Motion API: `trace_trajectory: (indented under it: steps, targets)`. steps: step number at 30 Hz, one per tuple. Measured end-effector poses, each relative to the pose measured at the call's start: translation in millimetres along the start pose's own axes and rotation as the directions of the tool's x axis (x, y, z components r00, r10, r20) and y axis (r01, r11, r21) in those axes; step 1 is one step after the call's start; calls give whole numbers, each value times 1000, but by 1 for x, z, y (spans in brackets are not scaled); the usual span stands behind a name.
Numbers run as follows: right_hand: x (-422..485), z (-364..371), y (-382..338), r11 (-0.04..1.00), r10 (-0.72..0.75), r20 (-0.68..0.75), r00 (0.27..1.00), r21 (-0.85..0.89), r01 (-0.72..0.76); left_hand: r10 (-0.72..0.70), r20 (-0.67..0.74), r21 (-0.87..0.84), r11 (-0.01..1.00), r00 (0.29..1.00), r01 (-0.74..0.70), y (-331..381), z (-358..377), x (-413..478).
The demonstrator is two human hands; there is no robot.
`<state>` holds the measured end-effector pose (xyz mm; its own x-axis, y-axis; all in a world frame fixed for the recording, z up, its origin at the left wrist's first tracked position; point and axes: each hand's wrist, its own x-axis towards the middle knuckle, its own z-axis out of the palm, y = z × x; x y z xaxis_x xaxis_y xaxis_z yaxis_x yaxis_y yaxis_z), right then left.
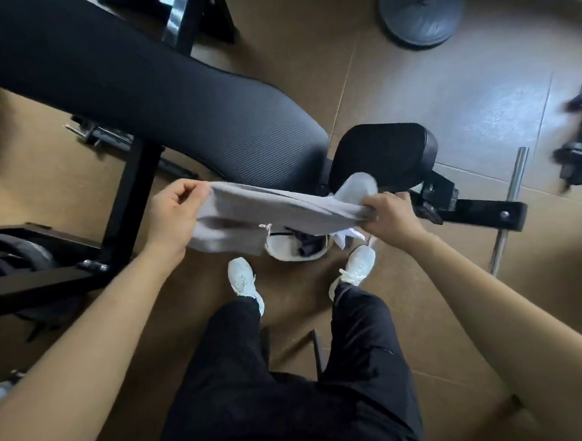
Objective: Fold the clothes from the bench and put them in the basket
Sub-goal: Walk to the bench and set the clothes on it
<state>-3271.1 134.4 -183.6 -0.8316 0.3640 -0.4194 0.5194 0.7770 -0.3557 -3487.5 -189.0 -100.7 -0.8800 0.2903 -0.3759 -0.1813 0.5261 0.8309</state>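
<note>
Black trousers (291, 389) at 6 o'clock. Left hand (173, 214) at 9 and right hand (392, 215) at 3 clutch grey garment (265, 210), stretched above white basket (284, 255) holding dark clothes (306, 245). Counter (175, 101) at 11.

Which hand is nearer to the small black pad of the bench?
Right. The right hand grips the grey garment close to the pad; the left hand holds the other end, farther left.

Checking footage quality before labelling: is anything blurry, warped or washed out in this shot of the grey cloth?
Head view: the bench bows from wide-angle distortion; pale glare washes the floor at upper right; the dumbbells at the right edge are smeared; the grey cloth, left hand and right hand look fairly sharp.
</note>
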Motion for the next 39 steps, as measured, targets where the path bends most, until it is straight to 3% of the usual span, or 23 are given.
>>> trace_trajectory:
  steps: [4, 7, 11, 14, 19, 23, 26, 29, 31, 35, 39]
  targets:
    - [-16, 50, -2, 984, 47, 174, 984, 161, -75, -109, -74, 37, 993, 991, 112, -57, 11, 2]
    - [-9, 103, 4, 951, 99, 180, 979, 272, -146, -205, -145, 12, 978, 968, 209, -109, 51, 7]
    - [4, 182, 4, 831, 186, 134, 973, 508, -229, -242, 3, 39, 969, 970, 242, -184, 122, 13]
    - [19, 243, 2, 796, 110, 82, 991, 590, -137, -187, 195, 56, 982, 963, 179, -238, 175, 21]
    - [42, 308, 11, 743, 96, -58, 994, 668, -33, -73, 465, 205, 978, 882, -28, -313, 224, 38]
    - [24, 325, 13, 571, 14, -21, 1000, 821, 9, 64, 545, 256, 937, 836, -238, -328, 238, 26]
    - [-3, 322, 3, 501, -56, 13, 998, 865, 17, 148, 488, 229, 929, 860, -290, -325, 235, -2]
    - [-18, 318, 5, 558, -23, -23, 999, 829, 32, 148, 431, 384, 862, 890, -329, -321, 219, -12]
    - [-19, 320, 16, 620, 85, -62, 994, 784, -4, 149, 354, 457, 834, 923, -310, -313, 206, -7]
    - [-1, 330, 50, 805, 234, -51, 971, 569, -164, 162, 270, 452, 849, 949, -273, -304, 187, 5]
    - [52, 355, 75, 935, 235, 32, 972, 267, -235, -17, 223, 357, 932, 975, -66, -335, 192, 15]
